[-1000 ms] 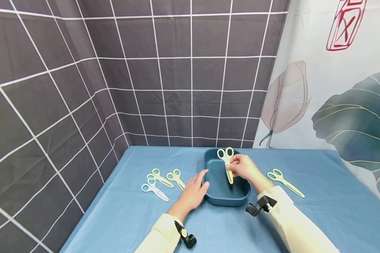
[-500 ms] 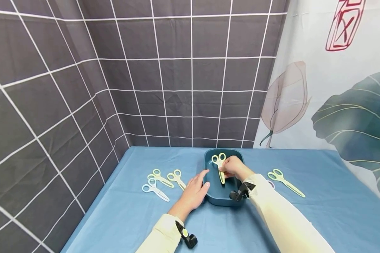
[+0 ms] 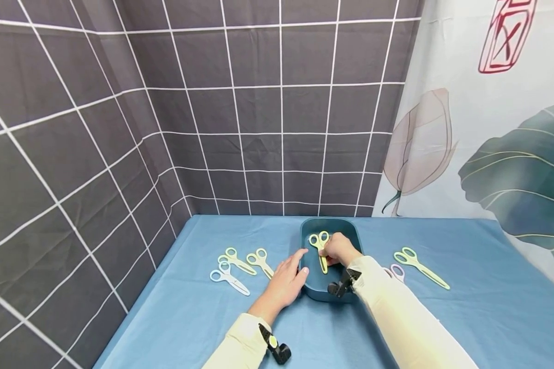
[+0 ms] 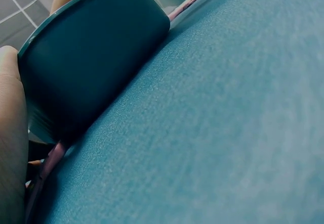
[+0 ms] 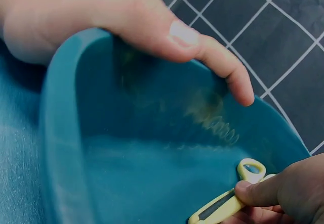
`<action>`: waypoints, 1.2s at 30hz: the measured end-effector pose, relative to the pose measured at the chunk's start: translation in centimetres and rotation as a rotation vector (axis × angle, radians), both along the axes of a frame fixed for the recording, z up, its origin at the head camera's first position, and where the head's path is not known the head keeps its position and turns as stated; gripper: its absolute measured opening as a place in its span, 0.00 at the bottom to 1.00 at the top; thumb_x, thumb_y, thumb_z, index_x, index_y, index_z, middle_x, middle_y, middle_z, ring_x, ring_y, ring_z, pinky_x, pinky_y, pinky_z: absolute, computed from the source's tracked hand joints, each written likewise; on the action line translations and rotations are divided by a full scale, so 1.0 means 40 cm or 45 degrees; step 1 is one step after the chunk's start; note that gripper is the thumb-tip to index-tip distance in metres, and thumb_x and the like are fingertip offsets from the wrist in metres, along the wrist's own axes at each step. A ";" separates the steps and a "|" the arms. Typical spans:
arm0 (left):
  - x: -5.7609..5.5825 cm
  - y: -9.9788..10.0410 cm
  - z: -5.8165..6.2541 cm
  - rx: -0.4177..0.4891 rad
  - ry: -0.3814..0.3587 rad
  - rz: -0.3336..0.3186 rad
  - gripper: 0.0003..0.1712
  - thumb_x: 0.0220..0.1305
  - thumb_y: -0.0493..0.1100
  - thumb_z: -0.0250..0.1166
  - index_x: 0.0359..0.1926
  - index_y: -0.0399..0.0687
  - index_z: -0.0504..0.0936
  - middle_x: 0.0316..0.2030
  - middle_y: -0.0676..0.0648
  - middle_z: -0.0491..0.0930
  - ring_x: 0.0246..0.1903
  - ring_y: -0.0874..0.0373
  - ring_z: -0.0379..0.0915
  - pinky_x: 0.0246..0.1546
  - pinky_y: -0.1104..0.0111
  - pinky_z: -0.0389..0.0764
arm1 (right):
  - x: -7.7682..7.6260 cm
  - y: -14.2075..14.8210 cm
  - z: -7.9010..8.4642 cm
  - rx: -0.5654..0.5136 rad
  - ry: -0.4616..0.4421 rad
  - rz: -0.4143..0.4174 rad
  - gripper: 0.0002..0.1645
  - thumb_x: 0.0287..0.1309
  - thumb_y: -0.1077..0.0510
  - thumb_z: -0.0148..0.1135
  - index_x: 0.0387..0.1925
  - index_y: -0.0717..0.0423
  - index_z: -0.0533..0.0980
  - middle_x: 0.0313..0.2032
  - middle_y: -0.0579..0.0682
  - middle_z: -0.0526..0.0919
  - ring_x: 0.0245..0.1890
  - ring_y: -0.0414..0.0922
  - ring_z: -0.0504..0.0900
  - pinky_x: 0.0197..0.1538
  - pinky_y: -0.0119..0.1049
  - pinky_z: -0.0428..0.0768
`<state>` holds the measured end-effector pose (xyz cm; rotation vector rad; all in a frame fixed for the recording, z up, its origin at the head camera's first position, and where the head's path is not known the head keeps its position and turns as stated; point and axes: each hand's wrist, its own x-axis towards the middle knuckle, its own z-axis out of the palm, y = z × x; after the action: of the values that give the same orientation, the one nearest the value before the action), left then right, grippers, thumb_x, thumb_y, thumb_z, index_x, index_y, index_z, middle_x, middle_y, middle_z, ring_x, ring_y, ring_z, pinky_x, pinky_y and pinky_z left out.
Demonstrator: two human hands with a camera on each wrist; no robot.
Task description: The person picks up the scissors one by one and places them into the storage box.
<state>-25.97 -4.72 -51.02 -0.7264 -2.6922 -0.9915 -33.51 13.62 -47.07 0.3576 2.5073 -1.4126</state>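
A dark teal plastic box stands on the blue cloth. My right hand is inside it and pinches a pair of yellow and white scissors between thumb and fingers. In the right wrist view the scissors are low in the box, handle loops beyond the fingertips; whether they touch the floor I cannot tell. My left hand rests on the box's left rim, fingers mostly straight. The right wrist view shows the thumb and a finger of this left hand lying over the rim.
Left of the box lie white scissors, yellow scissors and another yellow pair partly behind the left hand. At right are yellow-green scissors and pale pink scissors, half hidden by the sleeve. A grid-patterned curtain hangs behind.
My right hand has moved left and down into the box with the scissors. The pale pink scissors at right have come into view beside the sleeve. The left hand stays on the rim.
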 end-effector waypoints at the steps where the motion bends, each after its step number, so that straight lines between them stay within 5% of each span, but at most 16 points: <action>1: 0.001 0.000 0.000 0.004 -0.004 0.000 0.27 0.67 0.54 0.43 0.66 0.65 0.56 0.61 0.52 0.66 0.61 0.58 0.58 0.61 0.57 0.56 | 0.000 0.000 -0.002 0.018 0.001 0.008 0.10 0.44 0.68 0.68 0.23 0.66 0.73 0.19 0.57 0.77 0.13 0.45 0.78 0.22 0.37 0.80; 8: -0.001 0.000 0.003 0.012 -0.028 -0.002 0.27 0.67 0.52 0.45 0.67 0.61 0.57 0.62 0.53 0.65 0.62 0.59 0.57 0.61 0.57 0.56 | 0.002 -0.004 -0.012 0.183 0.024 0.060 0.12 0.45 0.62 0.70 0.20 0.65 0.75 0.15 0.55 0.78 0.11 0.43 0.78 0.19 0.34 0.78; 16: -0.001 -0.001 0.004 -0.018 -0.038 0.002 0.27 0.67 0.54 0.43 0.67 0.67 0.55 0.62 0.53 0.65 0.62 0.59 0.57 0.62 0.59 0.54 | 0.010 -0.006 -0.016 0.196 0.111 0.114 0.12 0.47 0.61 0.69 0.18 0.62 0.76 0.13 0.55 0.77 0.11 0.44 0.77 0.18 0.35 0.78; 26: 0.002 -0.001 0.003 0.007 -0.041 -0.008 0.27 0.68 0.51 0.45 0.67 0.66 0.55 0.62 0.54 0.64 0.62 0.59 0.57 0.61 0.57 0.55 | 0.027 -0.008 0.012 0.382 0.209 0.194 0.18 0.52 0.54 0.65 0.14 0.59 0.72 0.12 0.54 0.76 0.11 0.45 0.78 0.18 0.36 0.77; 36: 0.003 -0.002 0.009 0.012 -0.021 -0.009 0.27 0.67 0.51 0.46 0.66 0.61 0.58 0.61 0.52 0.66 0.61 0.57 0.58 0.61 0.57 0.56 | 0.092 0.016 0.097 0.161 0.503 0.191 0.13 0.57 0.52 0.59 0.26 0.58 0.74 0.17 0.51 0.77 0.18 0.47 0.80 0.23 0.36 0.78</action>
<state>-25.84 -4.79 -50.66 -0.7297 -2.6986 -1.0154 -29.83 14.25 -43.19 -0.1006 2.8699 -1.3795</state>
